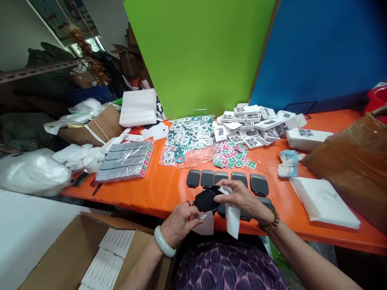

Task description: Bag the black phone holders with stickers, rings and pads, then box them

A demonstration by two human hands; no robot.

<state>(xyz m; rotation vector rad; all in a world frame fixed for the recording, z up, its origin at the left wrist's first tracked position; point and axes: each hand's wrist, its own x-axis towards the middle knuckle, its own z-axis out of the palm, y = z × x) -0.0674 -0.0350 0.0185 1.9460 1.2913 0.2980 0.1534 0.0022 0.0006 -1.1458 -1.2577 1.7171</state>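
Note:
Just above the front edge of the orange table, a flat black rounded case (206, 200) is held between both hands. My left hand (183, 219), closed, grips the case by its lower left corner. My right hand (238, 196) pinches a white sheet (232, 221) against the upper right side of the case; the fingertips partly hide that contact. A second white piece (207, 224) hangs under the case near my left fingers, and I cannot tell whether it is the same sheet. Behind the hands, several similar black cases (259, 184) lie in rows, some covered by my right hand.
Farther back are a pile of small white boxes (249, 127), red and green cards (231, 155) and a bag of ring-shaped pieces (189, 135). A wrapped grey stack (123, 161) sits left, a white packet (325, 201) right. An open carton (60, 257) stands low at left.

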